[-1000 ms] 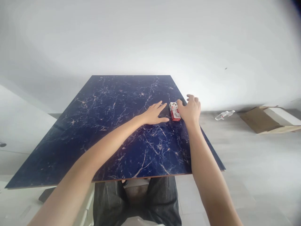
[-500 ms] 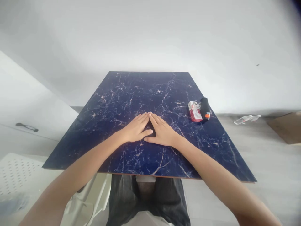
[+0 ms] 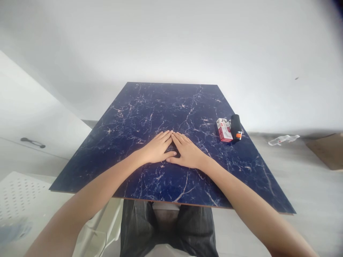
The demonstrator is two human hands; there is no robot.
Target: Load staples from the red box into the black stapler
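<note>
My left hand [image 3: 157, 148] lies flat on the dark blue marbled tabletop [image 3: 160, 103], palm down, with its thumb stretched to the right. Mirroring it, my right hand [image 3: 189, 151] rests flat with its thumb pointing left. The index fingertips meet or nearly meet, and the thumbs are close together, so a small triangle of table shows between the hands. Neither hand holds anything. Off to the right on the table stands a red and white box [image 3: 224, 130], beside a black cylindrical object [image 3: 236, 127] with an orange label.
A clear plastic bottle [image 3: 283, 140] lies on the floor right of the table, near a cardboard box [image 3: 327, 150]. At the left are a white cabinet with a dark handle [image 3: 33, 142] and a white chair with a perforated surface [image 3: 20, 194]. A pale wall rises behind the table.
The whole view has shifted slightly, with the table and things on it a little lower and further right. My hands keep the same flat pose.
</note>
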